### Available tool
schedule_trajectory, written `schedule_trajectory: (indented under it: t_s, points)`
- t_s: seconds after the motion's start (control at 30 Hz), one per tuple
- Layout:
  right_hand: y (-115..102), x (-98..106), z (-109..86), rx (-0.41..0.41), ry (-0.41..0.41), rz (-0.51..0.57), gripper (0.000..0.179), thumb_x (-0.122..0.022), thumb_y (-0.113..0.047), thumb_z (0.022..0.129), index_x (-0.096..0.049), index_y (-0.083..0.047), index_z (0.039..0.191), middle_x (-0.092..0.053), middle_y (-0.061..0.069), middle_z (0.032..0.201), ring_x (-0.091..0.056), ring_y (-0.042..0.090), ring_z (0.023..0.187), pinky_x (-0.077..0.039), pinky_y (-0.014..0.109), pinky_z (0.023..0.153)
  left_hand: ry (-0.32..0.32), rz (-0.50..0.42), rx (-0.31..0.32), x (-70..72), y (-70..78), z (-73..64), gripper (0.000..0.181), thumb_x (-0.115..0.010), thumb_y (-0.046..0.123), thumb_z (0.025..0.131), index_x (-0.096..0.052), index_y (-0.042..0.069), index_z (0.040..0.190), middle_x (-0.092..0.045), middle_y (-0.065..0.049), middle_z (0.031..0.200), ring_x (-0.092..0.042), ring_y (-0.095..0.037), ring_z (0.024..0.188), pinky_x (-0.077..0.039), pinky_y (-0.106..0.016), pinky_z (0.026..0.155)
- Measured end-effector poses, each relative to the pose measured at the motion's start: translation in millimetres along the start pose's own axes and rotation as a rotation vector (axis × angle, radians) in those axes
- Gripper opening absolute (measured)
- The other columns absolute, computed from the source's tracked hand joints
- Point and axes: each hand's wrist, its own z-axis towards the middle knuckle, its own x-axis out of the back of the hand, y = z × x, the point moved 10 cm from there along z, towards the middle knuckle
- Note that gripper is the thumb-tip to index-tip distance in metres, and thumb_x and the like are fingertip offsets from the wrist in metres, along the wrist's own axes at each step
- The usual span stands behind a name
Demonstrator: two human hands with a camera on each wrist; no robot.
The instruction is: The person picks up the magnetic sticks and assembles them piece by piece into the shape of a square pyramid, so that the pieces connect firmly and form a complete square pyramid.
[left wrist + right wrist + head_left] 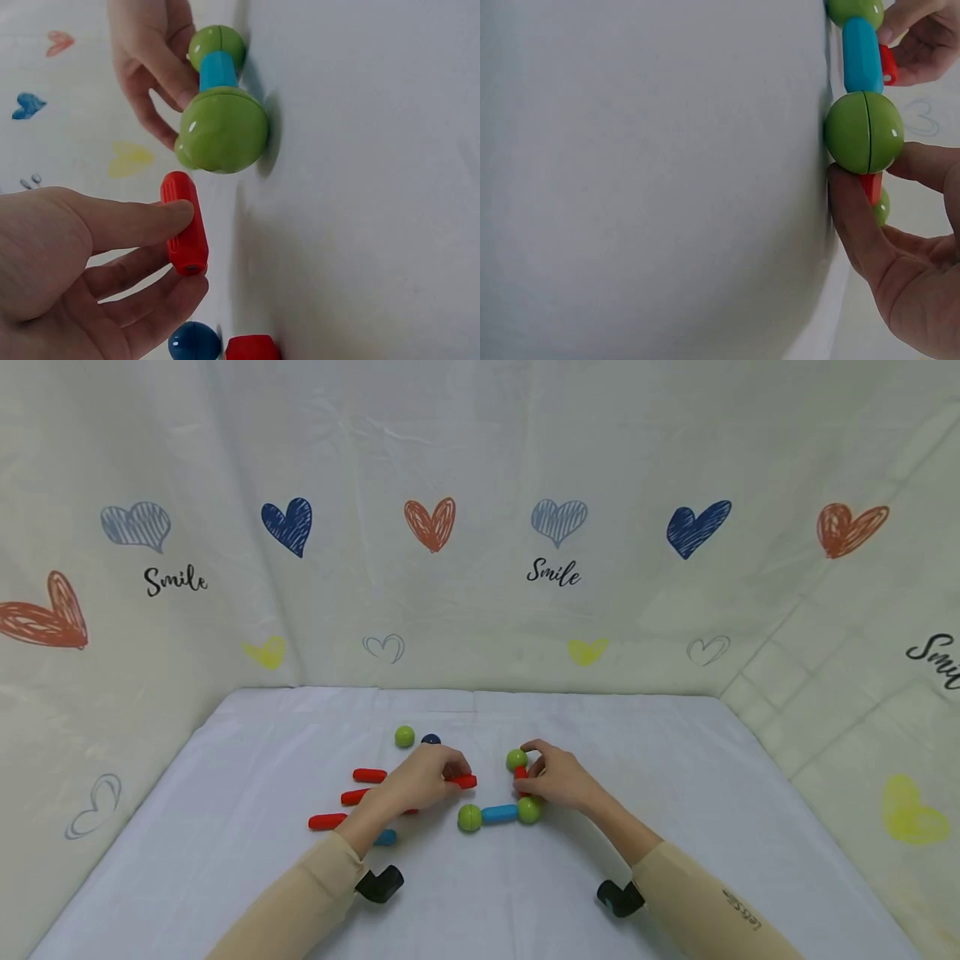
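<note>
Between thumb and fingertips, my left hand (422, 778) pinches a red rod (187, 232), just above the white table and left of a joined ball-and-rod piece. That piece has a blue rod (499, 814) running between a left green ball (469, 817) and a corner green ball (529, 810). From the corner, another red rod (521, 772) leads back to a far green ball (517, 760). My right hand (561, 779) holds this side of the piece, its thumb and fingers around the attached red rod, which they partly hide. One finger touches the far green ball.
Left of the piece lie loose red rods (327, 822), several in all, and a blue rod (386, 837) partly under my left forearm. Behind my left hand are a loose green ball (405, 737) and a dark blue ball (431, 739). A printed curtain (480, 610) hangs behind the table.
</note>
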Motion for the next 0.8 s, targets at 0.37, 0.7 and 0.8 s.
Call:
schedule_trajectory:
  t_s: [0.37, 0.7, 0.8]
  points:
    - [1, -3, -1.2, -0.024, 0.005, 0.041, 0.06, -0.081, -0.02, 0.089, -0.051, -0.003, 0.138, -0.062, 0.006, 0.089, -0.06, 0.019, 0.071, -0.056, 0.03, 0.066, -0.005, -0.02, 0.014, -4.5, 0.4, 21.3, 0.019, -0.075, 0.005, 0.093, -0.075, 0.012, 0.11, -0.069, 0.003, 0.098, -0.061, -0.019, 0.094, -0.055, -0.034, 0.087]
    - [0, -3, -1.0, -0.012, 0.005, 0.069, 0.06, -0.082, -0.021, 0.088, -0.051, -0.002, 0.136, -0.062, 0.006, 0.088, -0.061, 0.019, 0.071, -0.057, 0.031, 0.066, -0.016, 0.0, 0.017, -9.6, 6.8, 37.9, 0.019, -0.072, 0.002, 0.093, -0.075, 0.012, 0.11, -0.068, 0.002, 0.1, -0.06, -0.019, 0.096, -0.054, -0.034, 0.091]
    - [2, -5, -1.8, -0.022, -0.006, 0.082, 0.06, -0.082, -0.02, 0.088, -0.051, -0.003, 0.136, -0.062, 0.006, 0.089, -0.061, 0.02, 0.072, -0.057, 0.03, 0.067, -0.019, 0.011, 0.013, -12.0, 7.5, 42.2, 0.019, -0.073, 0.003, 0.093, -0.075, 0.011, 0.11, -0.069, 0.001, 0.1, -0.06, -0.019, 0.096, -0.054, -0.034, 0.091]
